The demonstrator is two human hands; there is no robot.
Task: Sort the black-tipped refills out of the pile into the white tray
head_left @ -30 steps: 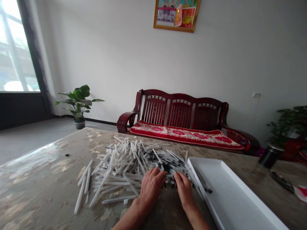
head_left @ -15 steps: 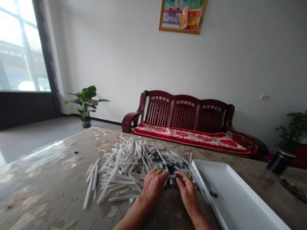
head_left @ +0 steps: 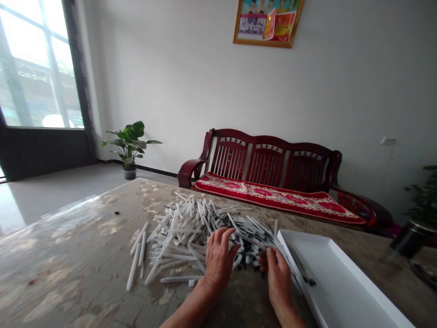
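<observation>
A large heap of thin whitish plastic tubes (head_left: 184, 228), which look like pen barrels, lies on the table. Darker thin pieces with black ends (head_left: 251, 237) are mixed into its right side. My left hand (head_left: 219, 257) hovers at the heap's near edge, its fingers apart and nothing visible between them. To the right, my right hand (head_left: 278, 271) is closed, thumb against curled fingers; whatever they hold is hidden. It is between the heap and a shallow white tray (head_left: 355, 282). A few slim pieces with dark tips (head_left: 307, 275) lie inside the tray along its left wall.
The patterned table (head_left: 85, 264) carries a few separate tubes (head_left: 136, 259) left of the heap and a small dark bit (head_left: 117, 212). A black pot (head_left: 413, 239) with a plant stands at the right. Behind the table is a red wooden bench (head_left: 266, 159).
My hands were together over a short whitish piece at the heap's near edge. Now they are apart: the left has opened, and the right has drawn back rightward. The view has turned slightly left.
</observation>
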